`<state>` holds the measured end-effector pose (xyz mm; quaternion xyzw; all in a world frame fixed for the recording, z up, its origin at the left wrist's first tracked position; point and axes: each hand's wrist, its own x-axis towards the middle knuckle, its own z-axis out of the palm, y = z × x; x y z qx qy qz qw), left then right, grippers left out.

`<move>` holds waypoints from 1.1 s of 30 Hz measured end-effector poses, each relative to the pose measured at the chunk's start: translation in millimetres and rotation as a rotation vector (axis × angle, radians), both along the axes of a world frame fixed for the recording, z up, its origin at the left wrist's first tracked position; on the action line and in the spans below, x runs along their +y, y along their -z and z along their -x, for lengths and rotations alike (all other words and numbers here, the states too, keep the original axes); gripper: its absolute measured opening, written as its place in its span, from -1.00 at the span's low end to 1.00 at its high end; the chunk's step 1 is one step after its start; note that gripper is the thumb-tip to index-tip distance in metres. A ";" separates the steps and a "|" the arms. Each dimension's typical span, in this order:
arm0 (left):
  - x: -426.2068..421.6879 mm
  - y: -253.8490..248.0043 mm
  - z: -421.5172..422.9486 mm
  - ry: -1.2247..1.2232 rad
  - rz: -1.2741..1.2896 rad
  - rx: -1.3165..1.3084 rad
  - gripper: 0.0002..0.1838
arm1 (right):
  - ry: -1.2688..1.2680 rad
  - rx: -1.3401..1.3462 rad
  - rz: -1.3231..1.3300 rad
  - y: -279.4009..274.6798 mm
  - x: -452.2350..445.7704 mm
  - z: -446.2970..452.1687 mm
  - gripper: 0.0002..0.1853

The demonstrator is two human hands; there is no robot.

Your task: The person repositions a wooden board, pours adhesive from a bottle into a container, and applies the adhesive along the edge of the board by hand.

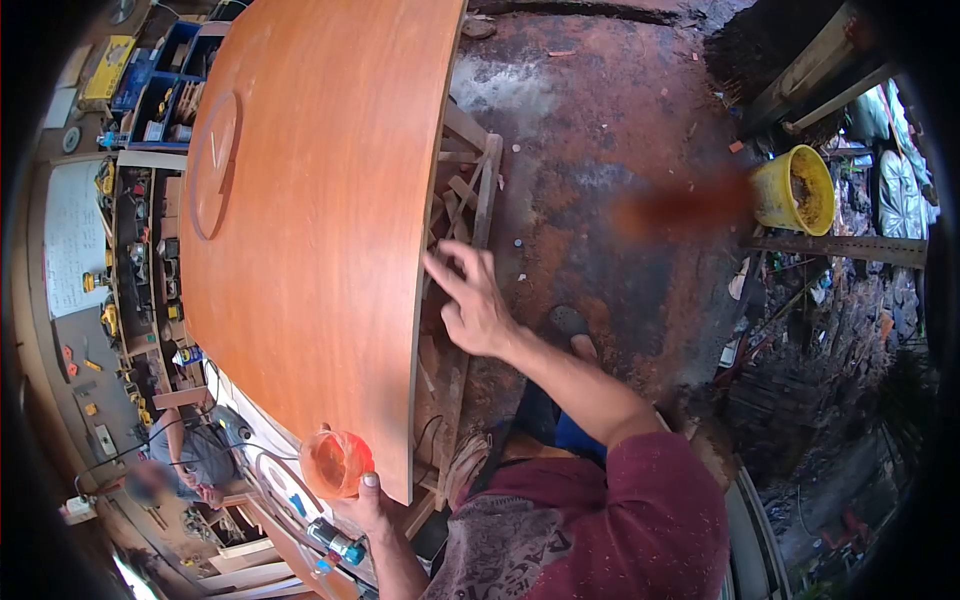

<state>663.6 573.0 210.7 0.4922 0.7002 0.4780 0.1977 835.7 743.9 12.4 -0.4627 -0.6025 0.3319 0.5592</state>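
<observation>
My left hand is closed around an orange-red translucent cup with a brownish substance inside, held by the near corner of a large wood-grain board. My right hand is at the board's long edge, index finger stretched toward it and the other fingers partly bent. Nothing shows in that hand. I cannot tell whether the fingertip presses on the edge. On the far part of the board lies a thin, looped strip.
Wooden supports stand under the board. A yellow bucket is off to the right on the stained floor. Blue bins and shelves of tools line the left side. Another person is at lower left, near a blue-green power tool.
</observation>
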 end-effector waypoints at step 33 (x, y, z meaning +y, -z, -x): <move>-6.0 13.0 4.7 0.095 0.042 0.248 0.06 | -0.152 -0.207 0.057 -36.3 -38.7 -5.1 -0.21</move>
